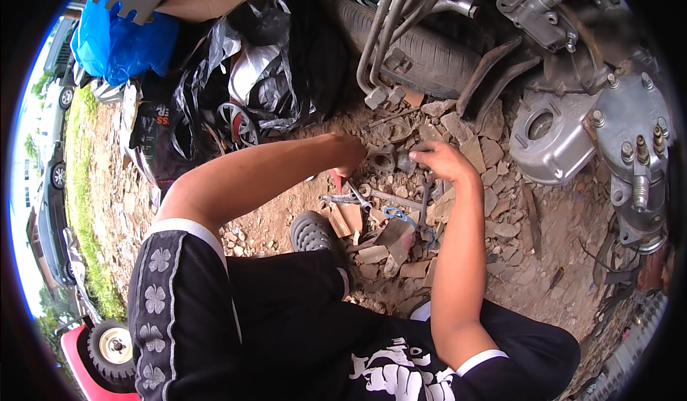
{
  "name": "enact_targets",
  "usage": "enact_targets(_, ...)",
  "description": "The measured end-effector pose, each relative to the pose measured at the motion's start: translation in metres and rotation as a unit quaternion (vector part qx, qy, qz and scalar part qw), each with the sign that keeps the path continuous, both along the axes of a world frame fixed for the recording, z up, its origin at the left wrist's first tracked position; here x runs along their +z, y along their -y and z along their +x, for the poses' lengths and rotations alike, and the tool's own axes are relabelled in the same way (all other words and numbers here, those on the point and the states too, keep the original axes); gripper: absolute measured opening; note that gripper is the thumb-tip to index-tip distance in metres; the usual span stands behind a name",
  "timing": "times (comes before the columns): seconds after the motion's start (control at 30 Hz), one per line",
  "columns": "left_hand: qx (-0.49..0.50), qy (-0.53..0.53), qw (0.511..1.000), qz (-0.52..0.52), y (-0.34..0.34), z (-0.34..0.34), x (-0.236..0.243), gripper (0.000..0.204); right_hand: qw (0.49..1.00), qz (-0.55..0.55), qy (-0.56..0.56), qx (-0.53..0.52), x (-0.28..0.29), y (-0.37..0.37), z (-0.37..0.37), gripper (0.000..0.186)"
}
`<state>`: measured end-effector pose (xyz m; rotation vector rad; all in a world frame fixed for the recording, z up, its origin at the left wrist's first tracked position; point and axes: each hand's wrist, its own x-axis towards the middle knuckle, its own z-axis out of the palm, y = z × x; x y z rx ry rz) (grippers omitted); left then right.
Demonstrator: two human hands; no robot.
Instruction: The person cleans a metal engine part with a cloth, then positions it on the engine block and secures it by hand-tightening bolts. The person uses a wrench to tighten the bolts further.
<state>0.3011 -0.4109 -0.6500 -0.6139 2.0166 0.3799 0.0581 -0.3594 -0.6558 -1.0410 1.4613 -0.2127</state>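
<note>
My left hand (348, 155) is closed in a fist beside a small grey metal fitting (382, 159) with a round opening. Its fingers face away, so what they grip is hidden; a red piece (336, 181) shows just below it. On the other side, my right hand (445, 161) has its thumb and fingers bent together on the fitting's right end. Under the hands lie a combination wrench (398, 199), another wrench (425, 199) standing steeper, shiny metal tools (345, 199) and a blue looped object (398, 215).
Broken tile and stones (401, 247) cover the dirt. A tyre (429, 57), bent metal pipes (379, 36) and a black plastic bag (215, 71) lie beyond. At right stand a grey metal housing (551, 161) and a casting with bolts (630, 125). My shoe (313, 233) is near the tools.
</note>
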Motion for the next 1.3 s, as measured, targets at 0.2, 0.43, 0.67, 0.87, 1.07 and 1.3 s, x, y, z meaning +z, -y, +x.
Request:
enact_targets(0.2, 0.042, -0.003, 0.995, -0.094, 0.018, 0.038, -0.008, 0.028, 0.987, 0.105, 0.088, 0.085, 0.001, -0.001, -0.001, 0.031)
enact_targets(0.43, 0.015, -0.13, 0.991, 0.003, -0.053, 0.019, -0.015, 0.027, 0.92, 0.052, -0.047, 0.387, -0.025, -0.027, 0.054, 0.053)
enact_targets(0.67, -0.093, -0.188, 0.971, 0.117, -0.082, 0.025, -0.041, 0.071, 0.802, -0.007, -0.179, 0.57, -0.035, -0.085, 0.078, 0.038)
enact_targets(0.87, -0.095, -0.184, 0.974, 0.087, -0.097, 0.039, -0.023, 0.095, 0.808, -0.026, -0.24, 0.537, 0.018, -0.039, 0.016, 0.025)
enact_targets(1.07, -0.021, -0.171, 0.979, 0.11, -0.08, 0.063, -0.028, 0.074, 0.76, -0.297, -0.255, 0.519, 0.057, -0.078, -0.029, 0.041)
enact_targets(1.3, 0.044, -0.158, 0.985, -0.057, -0.012, 0.077, 0.015, 0.076, 0.846, -0.385, -0.086, 0.359, 0.017, -0.113, 0.001, 0.038)
